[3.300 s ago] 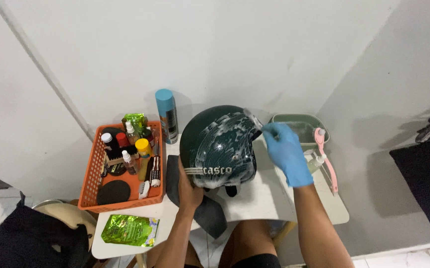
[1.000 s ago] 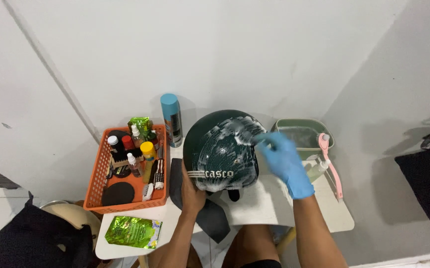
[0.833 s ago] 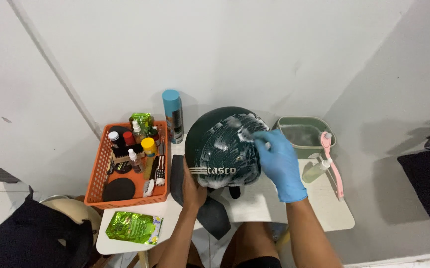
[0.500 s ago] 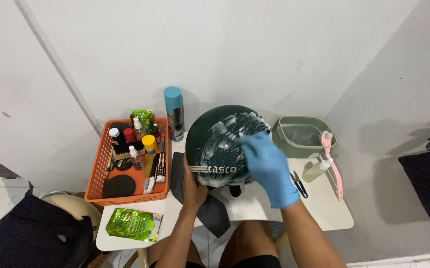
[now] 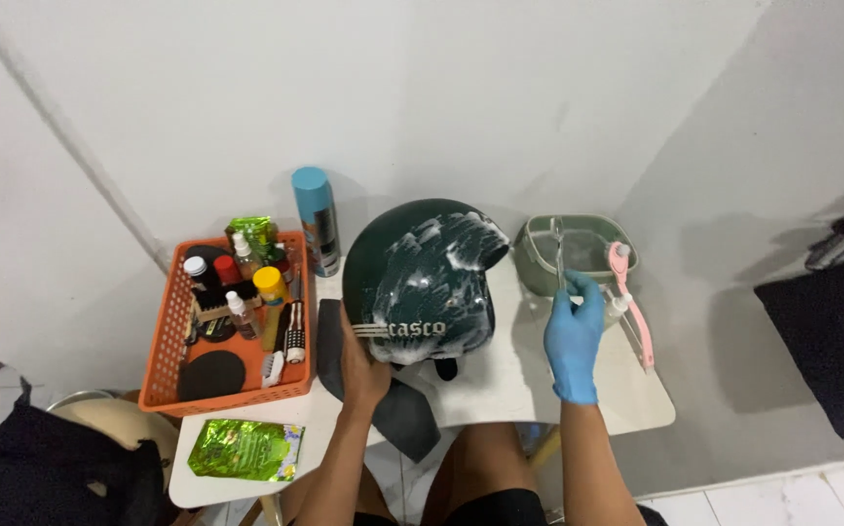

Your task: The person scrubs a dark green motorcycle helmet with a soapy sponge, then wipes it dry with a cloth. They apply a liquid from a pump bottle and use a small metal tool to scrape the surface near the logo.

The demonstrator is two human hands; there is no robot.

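Right hand (image 5: 574, 336) off helmet (image 5: 426, 281), brush (image 5: 559, 255) into basin (image 5: 578, 252)

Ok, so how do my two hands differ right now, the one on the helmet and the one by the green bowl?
The left hand is bare; the right hand wears a blue glove. The left hand rests flat against the side of the dark green helmet, steadying it; the right hand is off the helmet and holds a thin tool upright over the green bowl. The left sits near the table's front edge, the right farther back. Both reach over the white table.
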